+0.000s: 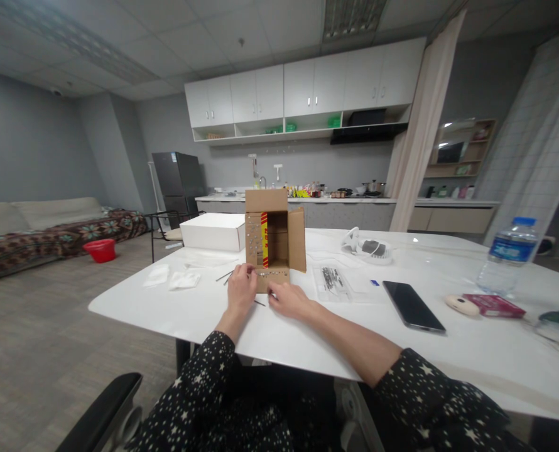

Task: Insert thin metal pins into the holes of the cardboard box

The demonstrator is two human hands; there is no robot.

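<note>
A brown cardboard box (279, 242) stands upright on the table with its opening facing me and its flaps spread. Small shiny pieces dot its left flap and its lower flap. My left hand (242, 285) has its fingers bent around the left edge of the lower flap. At the lower right corner of that flap, my right hand (286, 300) is closed, thumb and finger at the cardboard; its fingertips are partly hidden. Thin dark rods (225, 275) lie beside my left hand, and another dark rod (259, 303) lies between my wrists.
A white box (213, 231) stands behind to the left, near crumpled tissues (184, 280). To the right are a clear case of small metal parts (335, 284), a white device (367, 247), a phone (412, 306), a maroon packet (493, 306) and a water bottle (508, 254).
</note>
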